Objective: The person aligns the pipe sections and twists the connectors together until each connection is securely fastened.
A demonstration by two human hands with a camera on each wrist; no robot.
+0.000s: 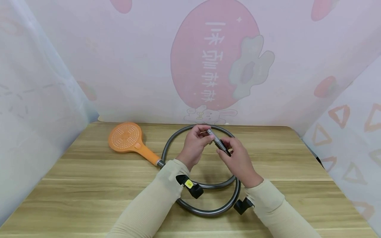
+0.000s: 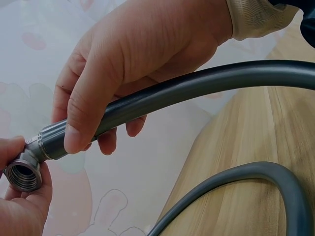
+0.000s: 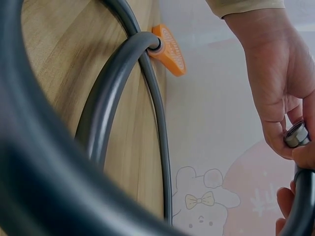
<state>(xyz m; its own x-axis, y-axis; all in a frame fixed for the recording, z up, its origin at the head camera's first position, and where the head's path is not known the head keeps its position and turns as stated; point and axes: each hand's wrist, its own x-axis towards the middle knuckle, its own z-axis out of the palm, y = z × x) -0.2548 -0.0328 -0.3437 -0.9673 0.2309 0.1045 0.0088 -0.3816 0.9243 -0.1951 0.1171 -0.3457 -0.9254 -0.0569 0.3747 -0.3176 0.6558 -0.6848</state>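
An orange shower head [image 1: 125,137] lies on the table at the left, its handle joined to a dark grey shower hose [image 1: 209,212]. The hose lies looped under both forearms, and its free end is raised between the hands. My left hand [image 1: 193,145] pinches the silver metal nut [image 2: 24,174] at that end. In the left wrist view the nut's threaded opening shows, set at an angle to the hose. My right hand [image 1: 238,160] grips the hose just behind the nut, thumb on the near side. The right palm is hidden in the head view.
The wood-grain table [image 1: 89,195] carries the hose and shower head. A pale printed curtain [image 1: 143,66] stands behind the far edge and along both sides. Black wrist cameras sit on both sleeves, above the hose loops.
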